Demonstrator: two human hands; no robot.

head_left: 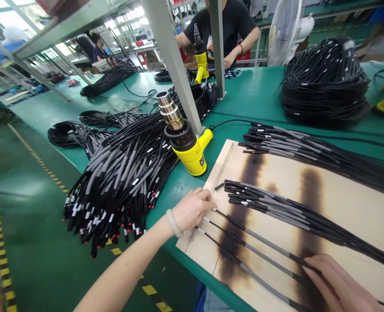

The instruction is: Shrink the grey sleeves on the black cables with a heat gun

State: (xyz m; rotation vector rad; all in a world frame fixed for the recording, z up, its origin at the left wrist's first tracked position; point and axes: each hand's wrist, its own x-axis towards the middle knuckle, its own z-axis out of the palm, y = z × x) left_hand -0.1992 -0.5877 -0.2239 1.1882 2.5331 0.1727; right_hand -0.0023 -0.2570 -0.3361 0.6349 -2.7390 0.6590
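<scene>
My left hand point(192, 210), a pale band on its wrist, is closed at the left edge of the scorched wooden board point(338, 186). Its fingers pinch the tip of a black cable with a grey sleeved section point(270, 242). Farther along that same cable, my right hand point(339, 281) grips it between thumb and fingers. Two similar cables point(260, 249) lie side by side below it, their white-marked ends close to my left hand. Just above, a bunch of the cables point(270, 203) rests on the board, with a short black piece point(219, 186) at its tip.
A yellow heat gun point(192, 156) stands nozzle-up beside a grey post point(175, 65). Left of it, a large cable bundle point(123, 173) hangs over the green table's edge. Another bunch point(292, 145) lies along the board's far side. Behind are a coiled stack point(325, 86), a fan point(286, 32) and a co-worker point(237, 30).
</scene>
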